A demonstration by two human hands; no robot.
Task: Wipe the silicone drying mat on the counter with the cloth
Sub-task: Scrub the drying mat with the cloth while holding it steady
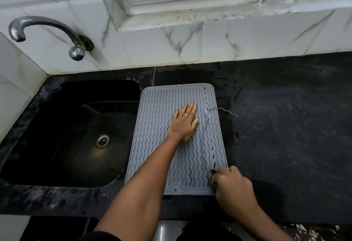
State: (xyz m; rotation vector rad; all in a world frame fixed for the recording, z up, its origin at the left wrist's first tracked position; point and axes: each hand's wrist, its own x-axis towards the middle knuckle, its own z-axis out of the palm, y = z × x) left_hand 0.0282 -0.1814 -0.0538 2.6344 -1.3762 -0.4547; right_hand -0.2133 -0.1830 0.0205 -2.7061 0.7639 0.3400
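Note:
A grey silicone drying mat (152, 145) with wavy ridges lies on the black counter, just right of the sink. My left hand (183, 121) presses flat on the mat's middle with its fingers straight. At the mat's near right corner, my right hand (233, 185) is curled and slightly blurred. A bit of dark cloth (212, 174) shows at its fingertips, and the rest of the cloth is hidden under the hand. A thin wavy strip (223, 110) has come loose from the mat's right side and sticks out onto the counter.
A black sink (76, 136) with a metal drain sits left of the mat, and a chrome tap (47, 29) juts from the tiled wall above it. The black counter (285, 117) stretches to the right. A window sill runs along the back wall.

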